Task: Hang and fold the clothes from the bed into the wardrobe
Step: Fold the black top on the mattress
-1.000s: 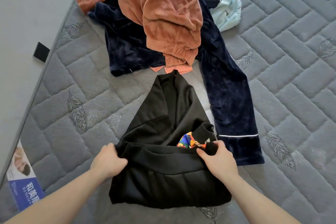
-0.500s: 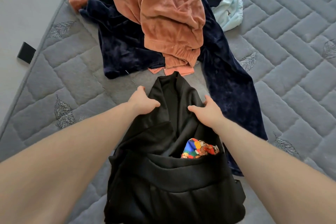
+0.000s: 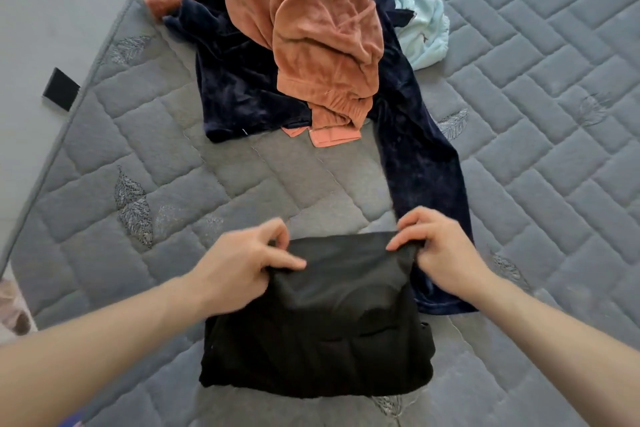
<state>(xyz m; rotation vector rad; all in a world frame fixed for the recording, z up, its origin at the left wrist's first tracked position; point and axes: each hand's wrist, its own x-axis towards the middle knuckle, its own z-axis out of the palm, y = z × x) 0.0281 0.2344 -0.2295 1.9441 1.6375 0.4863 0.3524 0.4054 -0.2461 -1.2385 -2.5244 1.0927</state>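
I see the grey quilted mattress (image 3: 519,156) filling the view. Far across it lies a navy velvet garment (image 3: 422,163) with a rust-orange garment (image 3: 311,28) heaped on top and a pale blue piece (image 3: 424,42) beside them. Nearest me sits the folded black garment (image 3: 318,329); my left hand (image 3: 239,267) pinches its far left corner, my right hand (image 3: 440,253) its far right corner.

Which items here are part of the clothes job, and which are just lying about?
Job: black garment, gripped at its far corners by left hand and right hand; orange garment; navy garment; pale blue garment; mattress.

Lying about: black square on floor.
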